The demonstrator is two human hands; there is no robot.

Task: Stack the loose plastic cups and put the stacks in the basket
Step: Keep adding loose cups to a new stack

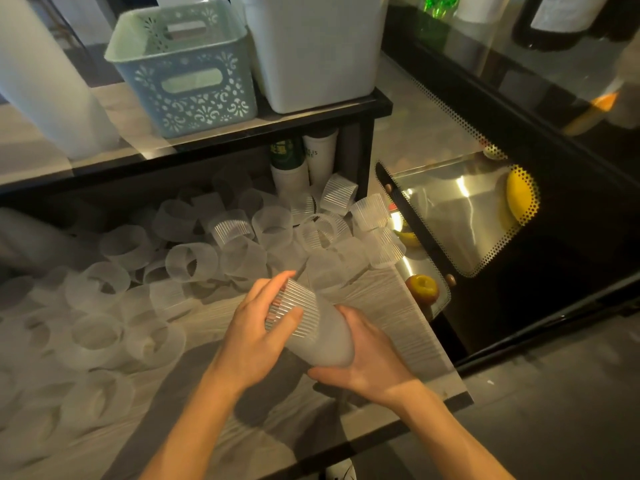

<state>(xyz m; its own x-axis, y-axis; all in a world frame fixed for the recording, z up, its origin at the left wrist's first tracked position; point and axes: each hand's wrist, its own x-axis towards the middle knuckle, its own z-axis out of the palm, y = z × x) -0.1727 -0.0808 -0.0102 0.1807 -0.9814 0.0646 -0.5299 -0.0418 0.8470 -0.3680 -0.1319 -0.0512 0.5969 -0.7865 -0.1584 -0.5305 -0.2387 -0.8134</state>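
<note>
Head view: both hands [263, 327] grip a cup stack [311, 327] above the table [408, 327].

i see both my forearms bare to the frame edge, my left hand [254, 336] and right hand [372, 358] ungloved.

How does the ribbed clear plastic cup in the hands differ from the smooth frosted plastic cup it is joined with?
The ribbed clear plastic cup, gripped by the left hand, has vertical ridges; the smooth frosted plastic cup, cradled by the right hand, is plain and cloudier. Both are translucent.
</note>
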